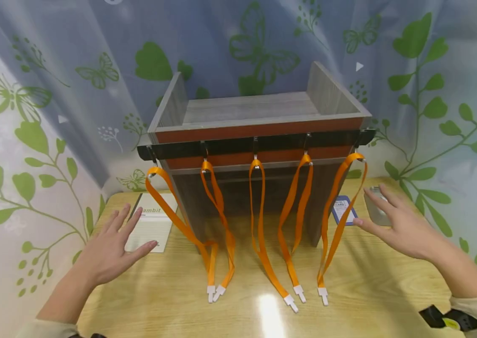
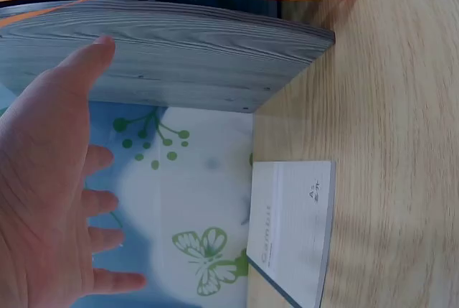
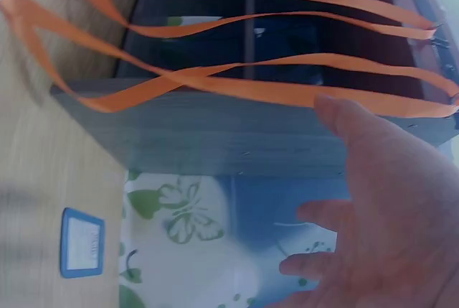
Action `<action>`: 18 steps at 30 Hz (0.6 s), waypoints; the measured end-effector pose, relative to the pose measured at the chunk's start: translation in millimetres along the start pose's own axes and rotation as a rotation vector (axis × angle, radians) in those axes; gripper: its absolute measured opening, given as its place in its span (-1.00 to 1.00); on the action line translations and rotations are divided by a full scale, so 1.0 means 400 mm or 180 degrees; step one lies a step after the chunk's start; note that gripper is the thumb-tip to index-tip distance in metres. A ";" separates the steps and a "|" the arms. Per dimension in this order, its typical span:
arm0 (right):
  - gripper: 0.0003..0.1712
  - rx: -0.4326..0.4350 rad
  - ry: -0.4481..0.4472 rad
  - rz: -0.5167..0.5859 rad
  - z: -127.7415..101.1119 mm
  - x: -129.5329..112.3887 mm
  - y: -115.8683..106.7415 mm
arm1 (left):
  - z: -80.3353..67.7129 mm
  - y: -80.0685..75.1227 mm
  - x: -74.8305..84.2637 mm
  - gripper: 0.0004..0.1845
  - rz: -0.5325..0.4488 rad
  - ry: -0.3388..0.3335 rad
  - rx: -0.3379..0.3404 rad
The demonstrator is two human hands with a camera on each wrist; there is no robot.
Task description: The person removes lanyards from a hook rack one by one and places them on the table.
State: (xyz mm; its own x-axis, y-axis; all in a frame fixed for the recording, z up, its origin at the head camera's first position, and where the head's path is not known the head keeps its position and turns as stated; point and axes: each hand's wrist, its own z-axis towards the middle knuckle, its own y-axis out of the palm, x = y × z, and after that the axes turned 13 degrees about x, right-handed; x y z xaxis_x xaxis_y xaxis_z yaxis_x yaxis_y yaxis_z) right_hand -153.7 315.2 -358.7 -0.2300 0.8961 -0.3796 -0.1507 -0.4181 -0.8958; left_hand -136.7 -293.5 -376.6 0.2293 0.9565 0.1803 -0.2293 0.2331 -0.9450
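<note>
Several orange lanyards (image 1: 267, 270) hang from hooks on a black rail (image 1: 230, 148) across the front of a grey wooden shelf unit (image 1: 246, 108). Their white plastic clips (image 1: 323, 296) lie on the table. My left hand (image 1: 111, 251) is spread in the air left of the unit, near a white notepad (image 1: 149, 230); it holds nothing. On the other side, my right hand (image 1: 403, 227) hovers with fingers extended near a silver flat case (image 1: 379, 211) and a blue-framed card holder (image 1: 343, 211). In the right wrist view the thumb (image 3: 337, 114) overlaps the outermost lanyard; contact is unclear.
The unit stands on a light wooden table (image 1: 137, 300), with side panels (image 2: 193, 71) reaching down to the tabletop. Behind it hangs a blue and white curtain (image 1: 213, 42) with green leaves and butterflies. The notepad (image 2: 290, 222) lies flat beside the left panel.
</note>
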 end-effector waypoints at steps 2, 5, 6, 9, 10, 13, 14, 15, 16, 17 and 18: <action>-0.04 0.0033 0.0006 0.0133 0.001 -0.008 -0.009 | 0.003 -0.002 0.005 -0.08 -0.0047 -0.0010 -0.0010; -0.12 0.0160 -0.0026 0.0298 -0.002 -0.022 -0.023 | 0.009 -0.003 0.017 -0.13 -0.0210 -0.0014 0.0024; -0.15 0.0220 -0.0043 0.0353 -0.004 -0.027 -0.028 | 0.012 -0.003 0.022 -0.15 -0.0284 -0.0015 0.0043; -0.26 0.0494 -0.0179 0.0493 -0.010 -0.042 -0.037 | 0.023 0.000 0.038 -0.23 -0.0551 0.0001 0.0177; -0.29 0.0596 -0.0238 0.0519 -0.011 -0.047 -0.038 | 0.027 0.002 0.042 -0.26 -0.0639 0.0032 0.0282; -0.36 0.0866 -0.0402 0.0537 -0.010 -0.063 -0.037 | 0.043 0.011 0.051 -0.43 -0.0836 0.0301 0.0811; -0.37 0.0939 -0.0444 0.0545 -0.009 -0.067 -0.037 | 0.048 0.014 0.054 -0.50 -0.0897 0.0409 0.1019; -0.39 0.1005 -0.0486 0.0551 -0.008 -0.072 -0.036 | 0.055 0.017 0.056 -0.57 -0.0954 0.0524 0.1244; -0.41 0.1061 -0.0518 0.0565 -0.007 -0.076 -0.035 | 0.061 0.020 0.060 -0.62 -0.1008 0.0605 0.1440; -0.42 0.1109 -0.0543 0.0583 -0.007 -0.079 -0.034 | 0.067 0.021 0.064 -0.66 -0.1070 0.0656 0.1601; -0.45 0.1163 -0.0566 0.0613 -0.008 -0.082 -0.033 | 0.073 0.022 0.069 -0.69 -0.1151 0.0681 0.1717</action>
State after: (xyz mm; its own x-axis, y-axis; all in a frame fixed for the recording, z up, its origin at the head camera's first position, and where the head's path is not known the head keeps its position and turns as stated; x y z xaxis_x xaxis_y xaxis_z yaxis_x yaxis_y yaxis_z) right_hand -141.2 291.7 -334.9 -0.4441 0.7706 -0.4571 -0.4112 -0.6285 -0.6602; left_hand -160.1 -260.0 -372.0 0.5493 0.7594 0.3488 -0.5298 0.6392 -0.5574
